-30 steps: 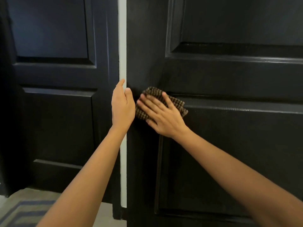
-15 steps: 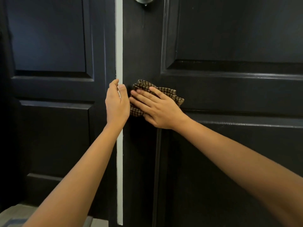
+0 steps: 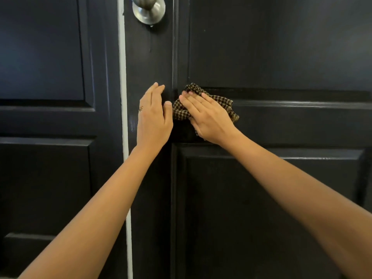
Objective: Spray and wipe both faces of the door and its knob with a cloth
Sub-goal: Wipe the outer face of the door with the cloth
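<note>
Cloth (image 3: 203, 103) and right hand (image 3: 209, 117) shifted rightward onto panel rail; left hand (image 3: 154, 117) off door edge, onto face.

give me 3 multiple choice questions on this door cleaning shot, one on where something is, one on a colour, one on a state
1. Where is the knob relative to the hands?
A. above them
B. below them
C. level with them

2. What colour is the door?
A. white
B. black
C. red

3. How does the right hand hold the cloth?
A. pressed flat on the door
C. dangling from two fingers
B. draped over the knob

Answers: 1 A, the knob sits at the top edge; 2 B, its panels are glossy black; 3 A, spread fingers pin the cloth, beside the left hand.
</note>
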